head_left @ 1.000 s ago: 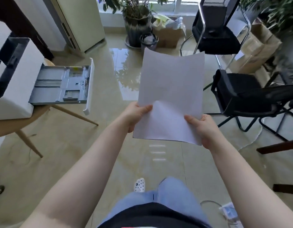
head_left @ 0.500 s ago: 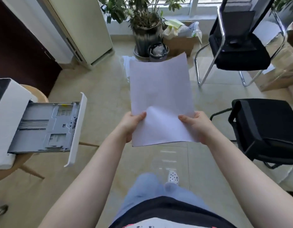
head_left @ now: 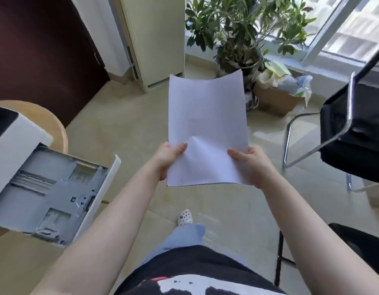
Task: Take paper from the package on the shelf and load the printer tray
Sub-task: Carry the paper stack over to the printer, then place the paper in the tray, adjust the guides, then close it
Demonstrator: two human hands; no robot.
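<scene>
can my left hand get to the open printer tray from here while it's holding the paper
Probably yes. The left hand grips the paper beside the pulled-out, empty tray, with nothing between them.

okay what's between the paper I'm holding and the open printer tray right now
In the head view, mostly bare floor, crossed lower down by the left forearm. The paper is held in the left hand and right hand; the open tray looks empty.

Paper (head_left: 207,128) is up in mid-air between left hand (head_left: 167,160) and right hand (head_left: 251,167), over the floor (head_left: 129,128). Off to the left, the printer (head_left: 11,141) sits on the bench (head_left: 45,122), its tray (head_left: 56,201) jutting out past the bench edge. Plant (head_left: 237,39) stands behind the paper, chair (head_left: 352,133) to the right.
</scene>
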